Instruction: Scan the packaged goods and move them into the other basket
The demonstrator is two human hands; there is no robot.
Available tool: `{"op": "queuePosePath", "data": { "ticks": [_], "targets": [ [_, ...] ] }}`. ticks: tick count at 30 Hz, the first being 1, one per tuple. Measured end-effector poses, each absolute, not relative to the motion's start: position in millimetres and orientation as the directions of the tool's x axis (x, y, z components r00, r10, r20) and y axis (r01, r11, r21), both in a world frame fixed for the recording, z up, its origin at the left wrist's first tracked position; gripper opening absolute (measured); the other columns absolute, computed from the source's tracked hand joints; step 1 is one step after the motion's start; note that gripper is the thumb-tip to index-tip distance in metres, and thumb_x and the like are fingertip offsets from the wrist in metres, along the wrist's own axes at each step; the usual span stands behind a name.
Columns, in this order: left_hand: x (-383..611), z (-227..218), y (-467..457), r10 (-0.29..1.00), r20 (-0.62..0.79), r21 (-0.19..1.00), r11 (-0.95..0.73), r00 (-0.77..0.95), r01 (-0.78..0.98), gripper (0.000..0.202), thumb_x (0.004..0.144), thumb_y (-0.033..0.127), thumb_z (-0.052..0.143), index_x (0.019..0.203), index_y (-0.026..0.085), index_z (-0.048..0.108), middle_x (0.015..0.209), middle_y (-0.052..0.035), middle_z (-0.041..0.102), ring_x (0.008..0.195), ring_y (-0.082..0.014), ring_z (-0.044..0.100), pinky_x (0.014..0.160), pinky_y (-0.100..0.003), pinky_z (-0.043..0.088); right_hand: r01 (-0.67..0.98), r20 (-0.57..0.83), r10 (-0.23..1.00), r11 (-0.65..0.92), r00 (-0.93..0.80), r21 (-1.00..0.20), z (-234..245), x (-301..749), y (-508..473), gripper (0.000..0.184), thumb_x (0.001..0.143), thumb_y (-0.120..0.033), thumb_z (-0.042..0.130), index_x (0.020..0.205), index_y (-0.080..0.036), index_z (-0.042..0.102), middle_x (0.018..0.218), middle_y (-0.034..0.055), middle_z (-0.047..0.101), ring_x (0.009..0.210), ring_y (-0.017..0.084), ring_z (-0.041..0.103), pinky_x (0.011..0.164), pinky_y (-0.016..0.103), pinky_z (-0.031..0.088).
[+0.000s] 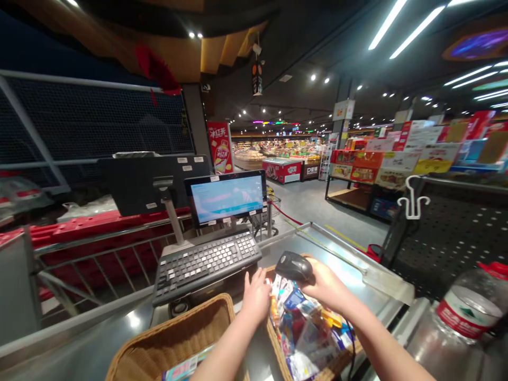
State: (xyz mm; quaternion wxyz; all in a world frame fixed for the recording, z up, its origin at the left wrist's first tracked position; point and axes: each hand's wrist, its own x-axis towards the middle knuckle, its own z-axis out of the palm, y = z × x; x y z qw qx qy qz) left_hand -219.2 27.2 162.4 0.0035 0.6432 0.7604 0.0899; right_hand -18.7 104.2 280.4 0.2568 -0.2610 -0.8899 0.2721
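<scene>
Currently | right hand [319, 281] gripping black scanner [293, 266] above packet-filled basket [277, 351] | scanner's head points left, long axis roughly crosswise, dipping slightly rightward | left hand [256, 297] beside it, fingers loosely extended

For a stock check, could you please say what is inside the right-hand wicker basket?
Colourful packets fill the wicker basket, hiding its bottom; the barcode scanner and right hand cover more.

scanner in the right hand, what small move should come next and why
Probably the left hand should draw one packet from the fuller basket towards the scanner: the right hand holds it above the packets, and the left hand is beside them, its grip unclear.
</scene>
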Motion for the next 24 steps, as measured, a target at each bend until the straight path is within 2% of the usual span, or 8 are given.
{"op": "queuePosePath", "data": {
  "ticks": [4, 7, 9, 11, 14, 16, 20, 24],
  "targets": [
    [-211.9, 160.7, 48.4, 0.982, 0.078, 0.106, 0.162, -0.170, 0.981, 0.031, 0.081, 0.026, 0.050, 0.103, 0.022, 0.072, 0.145, -0.0121, 0.048, 0.140, -0.0329, 0.031, 0.114, -0.061, 0.008, 0.281, 0.341, 0.580, 0.727, -0.740, -0.626, 276.8, -6.9, 122.2, 0.026, 0.065, -0.008, 0.055, 0.088, -0.018, 0.063, 0.089, 0.0042, 0.067, 0.086, 0.022, 0.062, 0.078, 0.030, 0.047],
    [-203.1, 158.1, 52.1, 0.981, 0.043, 0.069, 0.184, -0.187, 0.981, 0.037, 0.079, 0.039, 0.054, 0.106, 0.022, 0.072, 0.131, -0.0141, 0.060, 0.139, -0.0366, 0.030, 0.114, -0.062, -0.001, 0.277, 0.336, 0.588, 0.715, -0.736, -0.642, 273.2, -2.6, 133.3, 0.028, 0.064, -0.008, 0.056, 0.089, -0.018, 0.065, 0.089, 0.0046, 0.068, 0.087, 0.024, 0.062, 0.079, 0.031, 0.047],
    [-194.8, 153.3, 51.3, 0.985, -0.016, 0.053, 0.175, -0.174, 0.983, 0.040, 0.075, 0.045, 0.058, 0.104, 0.021, 0.073, 0.130, -0.0163, 0.060, 0.139, -0.0394, 0.029, 0.113, -0.063, -0.005, 0.275, 0.330, 0.592, 0.706, -0.735, -0.652, 270.1, -1.7, 139.4, 0.029, 0.064, -0.009, 0.056, 0.090, -0.018, 0.065, 0.090, 0.0046, 0.068, 0.087, 0.024, 0.062, 0.078, 0.030, 0.048],
    [-186.8, 146.3, 49.8, 0.981, -0.051, 0.056, 0.191, -0.188, 0.980, 0.040, 0.076, 0.040, 0.058, 0.105, 0.018, 0.073, 0.136, -0.0177, 0.055, 0.140, -0.0400, 0.026, 0.113, -0.063, -0.006, 0.268, 0.328, 0.587, 0.705, -0.740, -0.657, 266.7, -1.8, 144.3, 0.028, 0.065, -0.009, 0.055, 0.089, -0.018, 0.065, 0.091, 0.0045, 0.068, 0.085, 0.023, 0.062, 0.077, 0.030, 0.048],
    [-179.0, 136.1, 47.9, 0.961, -0.004, 0.127, 0.273, -0.275, 0.954, 0.037, 0.078, 0.030, 0.052, 0.108, 0.020, 0.071, 0.141, -0.0145, 0.051, 0.142, -0.0370, 0.025, 0.113, -0.063, -0.002, 0.259, 0.330, 0.586, 0.702, -0.741, -0.664, 261.5, -2.9, 149.5, 0.026, 0.066, -0.010, 0.055, 0.089, -0.017, 0.065, 0.092, 0.0051, 0.068, 0.086, 0.022, 0.063, 0.078, 0.030, 0.048],
    [-176.2, 133.3, 47.6, 0.949, 0.036, 0.227, 0.298, -0.313, 0.927, 0.035, 0.076, 0.030, 0.054, 0.105, 0.021, 0.070, 0.141, -0.0123, 0.051, 0.142, -0.0355, 0.025, 0.114, -0.061, 0.004, 0.251, 0.339, 0.593, 0.695, -0.730, -0.674, 258.4, -3.9, 151.7, 0.026, 0.066, -0.011, 0.056, 0.090, -0.017, 0.065, 0.093, 0.0056, 0.068, 0.088, 0.023, 0.063, 0.080, 0.031, 0.048],
    [-168.5, 140.6, 51.1, 0.938, 0.137, 0.423, 0.236, -0.319, 0.875, 0.028, 0.072, 0.027, 0.059, 0.098, 0.022, 0.068, 0.145, -0.0077, 0.047, 0.141, -0.0314, 0.029, 0.116, -0.055, 0.016, 0.219, 0.359, 0.600, 0.680, -0.715, -0.700, 256.3, -6.0, 153.6, 0.030, 0.065, -0.011, 0.057, 0.093, -0.017, 0.065, 0.095, 0.0059, 0.068, 0.091, 0.024, 0.063, 0.082, 0.032, 0.048],
    [-159.0, 144.7, 60.7, 0.932, 0.265, 0.439, 0.113, -0.249, 0.891, 0.031, 0.082, 0.028, 0.053, 0.112, 0.027, 0.064, 0.153, -0.0034, 0.036, 0.143, -0.0272, 0.026, 0.117, -0.056, 0.011, 0.237, 0.345, 0.606, 0.676, -0.717, -0.698, 261.6, -5.5, 152.4, 0.027, 0.064, -0.012, 0.058, 0.090, -0.018, 0.065, 0.093, 0.0052, 0.068, 0.089, 0.023, 0.063, 0.082, 0.032, 0.048]
  ]
}}
